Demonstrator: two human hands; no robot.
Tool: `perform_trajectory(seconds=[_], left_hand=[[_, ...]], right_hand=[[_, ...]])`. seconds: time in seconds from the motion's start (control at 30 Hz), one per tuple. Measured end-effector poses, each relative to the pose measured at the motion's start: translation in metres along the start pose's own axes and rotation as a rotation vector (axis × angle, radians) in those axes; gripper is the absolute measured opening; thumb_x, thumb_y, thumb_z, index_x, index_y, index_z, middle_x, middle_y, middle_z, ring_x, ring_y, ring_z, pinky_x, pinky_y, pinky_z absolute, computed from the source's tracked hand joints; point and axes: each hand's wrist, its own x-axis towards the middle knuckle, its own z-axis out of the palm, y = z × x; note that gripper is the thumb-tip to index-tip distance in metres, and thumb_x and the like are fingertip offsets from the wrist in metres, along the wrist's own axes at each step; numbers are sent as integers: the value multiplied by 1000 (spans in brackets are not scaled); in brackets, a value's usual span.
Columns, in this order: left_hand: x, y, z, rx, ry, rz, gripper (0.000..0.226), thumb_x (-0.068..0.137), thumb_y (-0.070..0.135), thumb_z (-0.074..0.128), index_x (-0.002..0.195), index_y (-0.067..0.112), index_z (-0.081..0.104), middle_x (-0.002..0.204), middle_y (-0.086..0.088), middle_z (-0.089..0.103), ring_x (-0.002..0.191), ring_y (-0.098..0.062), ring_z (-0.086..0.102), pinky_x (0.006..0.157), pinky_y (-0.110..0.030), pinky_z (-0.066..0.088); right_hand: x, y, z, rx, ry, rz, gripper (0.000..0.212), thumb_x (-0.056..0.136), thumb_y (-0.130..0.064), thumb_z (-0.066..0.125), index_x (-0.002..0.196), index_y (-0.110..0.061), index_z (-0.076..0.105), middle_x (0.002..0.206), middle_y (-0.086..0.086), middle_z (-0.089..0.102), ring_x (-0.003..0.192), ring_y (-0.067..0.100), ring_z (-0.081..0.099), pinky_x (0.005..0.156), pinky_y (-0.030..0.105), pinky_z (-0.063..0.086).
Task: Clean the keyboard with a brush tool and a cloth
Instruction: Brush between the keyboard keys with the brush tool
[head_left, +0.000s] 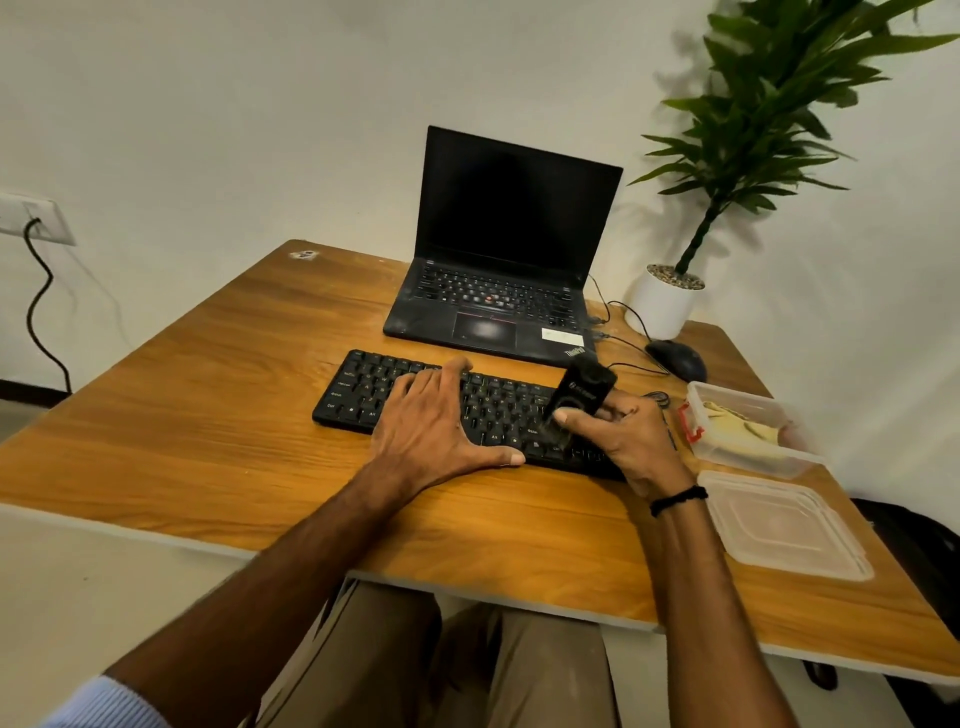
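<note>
The keyboard (498, 408) lies on the tabletop (208, 415) under the 2 hands: the left hand (436, 421) rests on its middle, and the right hand (623, 441), at its right end, holds the brush tool (582, 389) over the keys. Behind the hands stands the laptop (498, 291). Right of the right hand sits a container (753, 460) with what seems to be the cloth (737, 421) in it. A lid (784, 525) lies just before the container, and the mouse (678, 359) and plant pot (662, 306) are behind it.

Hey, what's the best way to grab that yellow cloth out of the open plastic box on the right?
Come straight down from above and pinch a raised fold of the cloth. The box is open on top, and its walls block any sideways reach. The right hand grips the brush tool, so that probably goes down first.
</note>
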Motion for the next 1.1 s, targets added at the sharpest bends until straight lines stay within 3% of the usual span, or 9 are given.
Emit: perform_trajectory(seconds=[0.07,0.13,0.2,0.43,0.6,0.73,0.87,0.97,1.1], left_hand=[[-2,2,0,8,1,2,128,51,110,43,145,24,30,133,-1,58,124,-19,54,120,-42,31],[-2,4,-2,12,-1,7,128,53,110,43,146,23,30,135,-1,57,127,-19,53,121,-41,29],[-1,8,-3,35,-5,27,128,54,110,41,148,23,30,136,-1,56,127,-18,52,121,-39,28],[12,23,-1,-2,-61,58,129,55,110,41,151,24,28,142,1,54,131,-17,49,119,-36,31],[13,22,0,-41,-79,32,126,54,108,46,149,28,24,142,3,52,131,-16,48,115,-35,34],[13,21,1,-44,-95,18,128,53,109,45,150,28,25,148,2,49,136,-18,45,117,-38,33],[14,22,1,-38,-98,13,127,54,109,45,150,28,25,148,3,49,136,-18,45,118,-38,32],[13,23,1,-38,-82,13,125,54,108,47,149,28,28,146,3,51,135,-18,46,118,-39,32],[12,22,1,-39,-81,15,126,55,108,45,149,27,27,145,3,51,134,-17,47,117,-38,30]], right_hand=[[8,4,-4,81,233,12,27,77,-16,82,102,-16,72,96,0,77,93,16,73,81,35,59],[17,4,-10,177,323,30,30,77,-18,83,104,-11,72,96,4,77,91,18,74,83,41,59],[27,2,-12,153,297,15,34,78,-21,82,108,-9,70,98,4,77,93,19,74,84,41,59],[62,-13,7,-281,197,16,49,77,-28,82,120,-16,61,110,-7,66,100,10,64,77,20,55],[47,-12,5,-116,-168,84,29,76,-12,83,101,-13,70,92,-1,75,85,8,72,69,20,57],[55,-7,-2,-254,76,45,40,75,-27,84,110,-18,66,103,-4,71,95,12,68,82,32,59],[49,-5,-3,-156,-120,76,34,74,-22,84,104,-14,71,99,0,75,91,13,71,79,29,59],[52,-6,-3,-280,88,11,32,76,-29,83,102,-25,66,93,-11,69,87,4,66,76,22,56],[47,-4,-6,-86,-137,97,28,74,-15,84,99,-15,72,93,-1,76,91,15,73,78,29,59]])
